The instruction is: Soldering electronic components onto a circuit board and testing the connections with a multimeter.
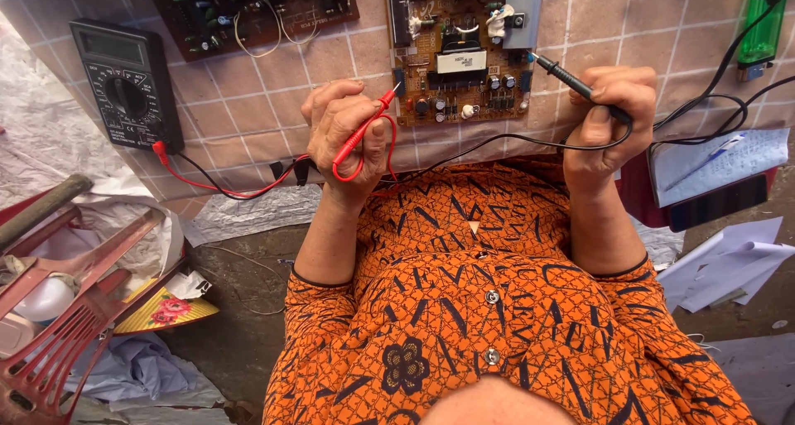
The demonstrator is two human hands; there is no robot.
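My left hand (344, 135) grips a red test probe (368, 127), its tip pointing up toward the lower left edge of a brown circuit board (464, 52). My right hand (604, 115) grips a black test probe (571, 81), whose metal tip touches the board's right edge near a grey metal block. Red and black leads run from the probes across the tiled tabletop (248, 110) to a black multimeter (126, 84) at the far left. My orange patterned shirt fills the lower middle of the view.
A second, darker circuit board (248, 11) lies at the top left. A green lighter (762, 32) sits at the top right above a notebook with a pen (716, 164). Loose papers (729, 264) lie at right; a red plastic chair (58, 309) stands at lower left.
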